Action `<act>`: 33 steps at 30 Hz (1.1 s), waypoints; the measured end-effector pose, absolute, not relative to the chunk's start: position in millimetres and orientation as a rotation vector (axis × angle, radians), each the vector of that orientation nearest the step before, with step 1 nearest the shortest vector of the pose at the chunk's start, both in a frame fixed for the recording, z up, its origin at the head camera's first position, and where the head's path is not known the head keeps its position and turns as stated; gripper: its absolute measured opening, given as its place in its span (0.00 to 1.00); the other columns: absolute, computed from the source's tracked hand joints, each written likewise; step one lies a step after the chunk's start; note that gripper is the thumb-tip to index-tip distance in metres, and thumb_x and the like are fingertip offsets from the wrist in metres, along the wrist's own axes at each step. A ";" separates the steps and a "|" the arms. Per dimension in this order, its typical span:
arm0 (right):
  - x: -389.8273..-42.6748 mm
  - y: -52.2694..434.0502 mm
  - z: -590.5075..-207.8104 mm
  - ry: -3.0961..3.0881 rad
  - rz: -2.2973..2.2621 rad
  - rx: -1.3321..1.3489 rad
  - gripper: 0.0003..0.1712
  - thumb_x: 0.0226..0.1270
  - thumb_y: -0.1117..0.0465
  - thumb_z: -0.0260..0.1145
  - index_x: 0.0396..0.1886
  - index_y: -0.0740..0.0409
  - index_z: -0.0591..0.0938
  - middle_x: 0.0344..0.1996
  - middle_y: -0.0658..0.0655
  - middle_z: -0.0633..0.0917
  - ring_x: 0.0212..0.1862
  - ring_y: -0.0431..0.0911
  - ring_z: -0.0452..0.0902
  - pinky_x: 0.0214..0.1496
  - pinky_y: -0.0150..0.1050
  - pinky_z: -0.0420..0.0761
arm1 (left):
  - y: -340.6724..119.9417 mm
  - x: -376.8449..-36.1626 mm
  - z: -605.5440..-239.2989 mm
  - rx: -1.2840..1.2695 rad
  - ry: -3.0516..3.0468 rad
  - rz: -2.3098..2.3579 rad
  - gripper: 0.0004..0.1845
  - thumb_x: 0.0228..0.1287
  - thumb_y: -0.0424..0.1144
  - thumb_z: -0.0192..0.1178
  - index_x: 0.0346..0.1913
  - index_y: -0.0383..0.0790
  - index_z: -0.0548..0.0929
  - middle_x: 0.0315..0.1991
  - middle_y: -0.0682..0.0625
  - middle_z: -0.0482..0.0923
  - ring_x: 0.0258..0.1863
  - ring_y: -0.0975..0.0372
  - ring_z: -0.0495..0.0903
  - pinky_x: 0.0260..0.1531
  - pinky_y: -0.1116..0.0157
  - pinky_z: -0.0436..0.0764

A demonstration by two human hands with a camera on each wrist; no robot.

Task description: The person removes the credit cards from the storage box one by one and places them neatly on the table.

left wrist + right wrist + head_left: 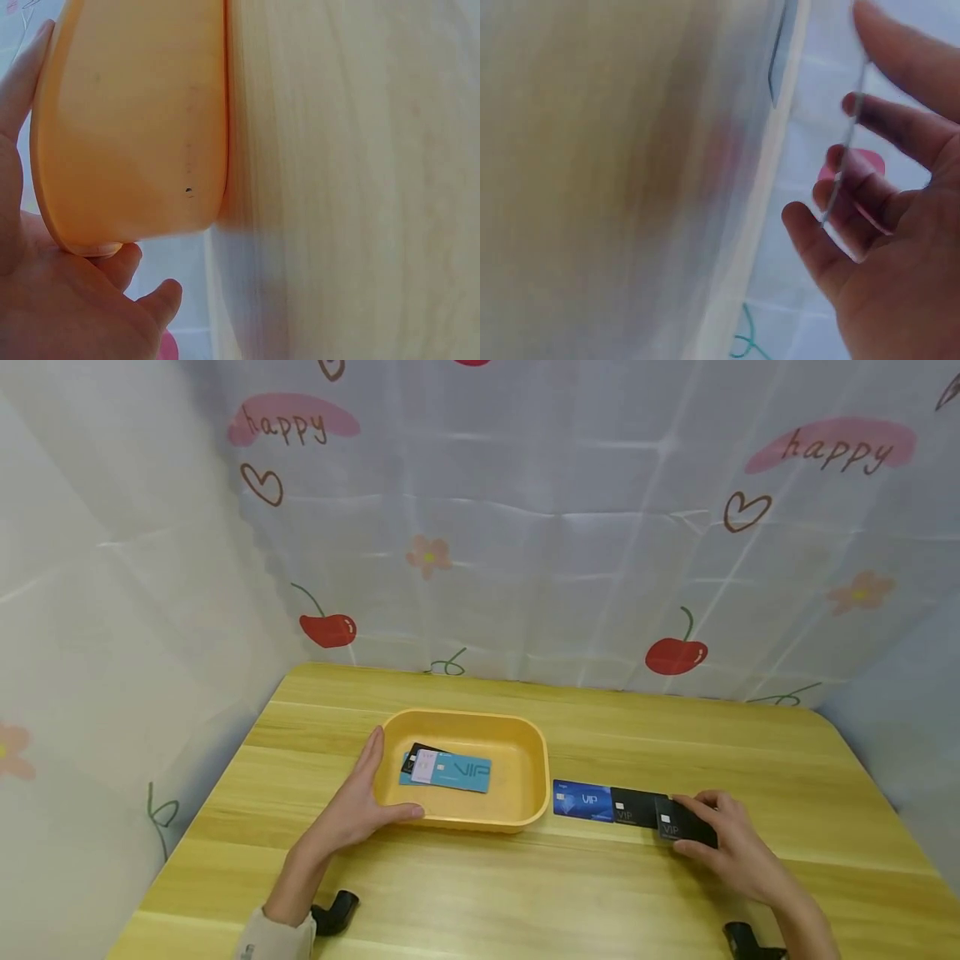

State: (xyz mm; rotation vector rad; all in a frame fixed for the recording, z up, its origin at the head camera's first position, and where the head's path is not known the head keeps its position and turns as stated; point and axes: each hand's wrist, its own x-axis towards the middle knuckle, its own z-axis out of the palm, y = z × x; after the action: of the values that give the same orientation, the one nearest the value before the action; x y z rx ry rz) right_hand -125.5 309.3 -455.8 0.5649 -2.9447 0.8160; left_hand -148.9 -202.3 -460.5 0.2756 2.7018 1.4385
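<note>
A yellow plastic tray [531, 739] stands on the table, with my left hand [352, 806] gripping its left end. The thumb lies along the front side and the fingers along the left side; in the left wrist view, the palm is at the tray's rim. Blue and black VIP cards [463, 772] lie overlapping inside. My right hand [731, 843] pinches a black VIP card [675, 820] between thumb and fingers. The right wrist view shows this thin card [849, 139] edge-on, raised off the table. Left of it, a black card [633, 807] and a blue VIP card [583, 800] lie in a row.
The wooden table [480, 893] reaches back to a white curtain [525, 568] printed with cherries, hearts and "happy". Another pale sheet [112, 568] hangs at the left. Black straps with stubby mounts [337, 912] sit at both wrists.
</note>
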 end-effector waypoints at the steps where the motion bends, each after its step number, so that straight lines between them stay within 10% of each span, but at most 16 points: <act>1: -126.4 313.8 -457.1 -2.943 0.818 0.566 0.32 0.59 0.62 0.74 0.62 0.68 0.76 0.50 0.65 0.71 0.49 0.58 0.63 0.43 0.54 0.67 | -202.1 -148.8 -460.4 0.276 2.701 1.441 0.69 0.49 0.51 0.77 0.79 0.39 0.34 0.79 0.44 0.29 0.77 0.47 0.35 0.69 0.40 0.45; 33: -150.2 347.1 -464.9 -3.098 0.729 0.575 0.32 0.61 0.63 0.73 0.62 0.72 0.74 0.49 0.69 0.71 0.48 0.63 0.63 0.42 0.53 0.64 | -201.9 -149.5 -462.2 0.260 2.680 1.452 0.68 0.51 0.52 0.76 0.79 0.43 0.33 0.79 0.47 0.29 0.77 0.49 0.34 0.69 0.39 0.44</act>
State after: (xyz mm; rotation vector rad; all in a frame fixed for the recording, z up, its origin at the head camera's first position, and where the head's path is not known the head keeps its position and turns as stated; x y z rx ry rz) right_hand -150.2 347.1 -464.9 0.5753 -3.0980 0.7291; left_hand -149.5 -201.9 -462.2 0.2604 2.6801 1.4519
